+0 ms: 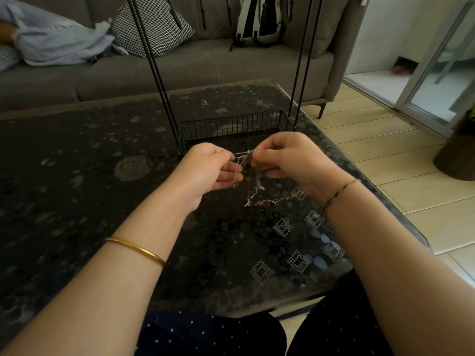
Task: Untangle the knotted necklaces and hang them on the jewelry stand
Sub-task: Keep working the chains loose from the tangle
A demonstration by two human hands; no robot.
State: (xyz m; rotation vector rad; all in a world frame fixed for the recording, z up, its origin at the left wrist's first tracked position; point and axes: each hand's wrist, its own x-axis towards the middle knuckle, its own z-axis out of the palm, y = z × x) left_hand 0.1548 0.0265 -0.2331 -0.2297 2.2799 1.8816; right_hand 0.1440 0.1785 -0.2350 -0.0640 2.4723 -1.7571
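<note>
A tangle of thin silver and gold necklaces (pixel 245 160) hangs between my two hands above the dark glass table (pixel 102 163). My left hand (pixel 208 170) pinches the knot from the left, and my right hand (pixel 290 160) pinches it from the right. Loose chain ends dangle below, and a gold chain (pixel 272 200) trails onto the table under my right wrist. The black wire jewelry stand (pixel 231 127) stands just behind my hands, its basket base on the table and its thin rods rising out of view.
A grey sofa (pixel 180 68) runs behind the table with a patterned cushion (pixel 151 27), a backpack (pixel 259 19) and a person lying at the far left. Tiled floor (pixel 385 150) and a sliding glass door lie to the right. The table's near edge is by my knees.
</note>
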